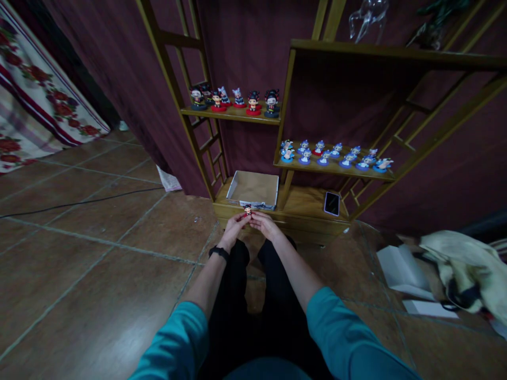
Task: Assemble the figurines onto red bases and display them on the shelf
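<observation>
Between my two hands a small figurine (pixel 247 209) with dark hair and a red base stands upright. My left hand (pixel 234 227) is closed on its base from the left, and my right hand (pixel 265 224) pinches it from the right. Just behind it, an open shallow cardboard box (pixel 253 205) rests on the low board of a wooden shelf unit. Higher up on the left, several figurines (pixel 253 103) with red or dark bases stand on a shelf (pixel 233 114). Several blue-and-white figurines (pixel 325 157) stand in two rows on the right shelf (pixel 336 168).
A phone (pixel 331 203) lies on the low board at right. White boxes (pixel 404 270) and a pale cloth bag (pixel 467 264) are on the floor to the right. A black cable (pixel 87 201) crosses the tiles at left. A glass ornament (pixel 368 21) stands on the top shelf.
</observation>
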The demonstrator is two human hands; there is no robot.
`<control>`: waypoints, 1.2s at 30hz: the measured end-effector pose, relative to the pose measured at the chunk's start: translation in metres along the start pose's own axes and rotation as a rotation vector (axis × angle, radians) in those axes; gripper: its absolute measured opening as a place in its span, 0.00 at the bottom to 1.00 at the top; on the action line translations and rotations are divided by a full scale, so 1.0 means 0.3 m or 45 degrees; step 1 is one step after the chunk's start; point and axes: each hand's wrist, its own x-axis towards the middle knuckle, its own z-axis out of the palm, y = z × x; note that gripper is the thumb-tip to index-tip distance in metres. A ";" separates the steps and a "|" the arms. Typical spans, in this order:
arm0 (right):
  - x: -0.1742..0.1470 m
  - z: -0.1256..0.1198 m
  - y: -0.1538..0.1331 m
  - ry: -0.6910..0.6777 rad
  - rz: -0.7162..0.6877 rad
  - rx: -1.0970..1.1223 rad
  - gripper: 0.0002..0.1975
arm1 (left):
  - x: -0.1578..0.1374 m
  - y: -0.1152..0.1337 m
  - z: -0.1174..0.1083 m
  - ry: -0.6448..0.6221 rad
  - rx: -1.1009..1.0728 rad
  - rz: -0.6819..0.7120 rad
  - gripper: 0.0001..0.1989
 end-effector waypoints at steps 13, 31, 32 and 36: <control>-0.012 0.013 -0.010 -0.011 0.052 -0.018 0.10 | -0.004 -0.001 -0.002 0.001 -0.032 -0.019 0.24; 0.003 0.001 -0.001 0.033 0.035 0.004 0.10 | -0.003 0.001 -0.002 -0.025 -0.025 -0.020 0.24; 0.004 0.001 -0.002 0.034 0.036 0.007 0.10 | -0.002 0.001 -0.002 -0.023 -0.031 -0.022 0.24; 0.002 0.005 -0.004 0.045 0.051 -0.004 0.10 | 0.002 0.000 -0.003 -0.003 -0.052 -0.051 0.24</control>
